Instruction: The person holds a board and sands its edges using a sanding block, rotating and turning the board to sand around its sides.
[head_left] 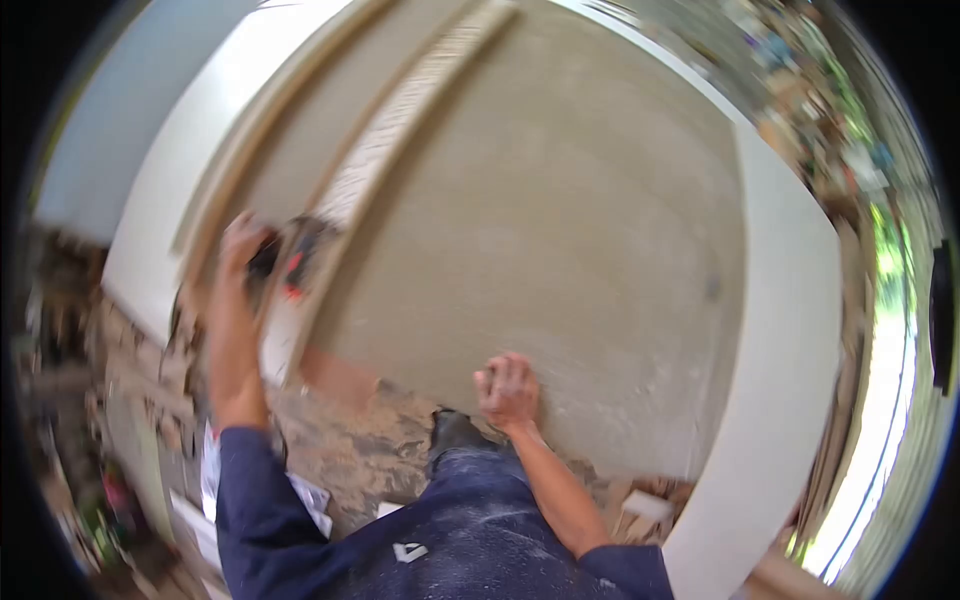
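My left hand reaches forward to the left, its fingers curled around the dark end of a black-and-red tool. Motion blur hides the tool's exact kind. It sits at the near part of a long pale strip with dark marks along its face, which lies along the left side of a large grey-beige panel. Close to my body, my right hand rests at the panel's near edge with its fingers curled in. Whatever those fingers may hold is hidden.
A brown wooden strip runs left of the pale one. White boards border the panel at right and left. Scraps and dust cover the floor by my dark shoe. Clutter lies at the far right.
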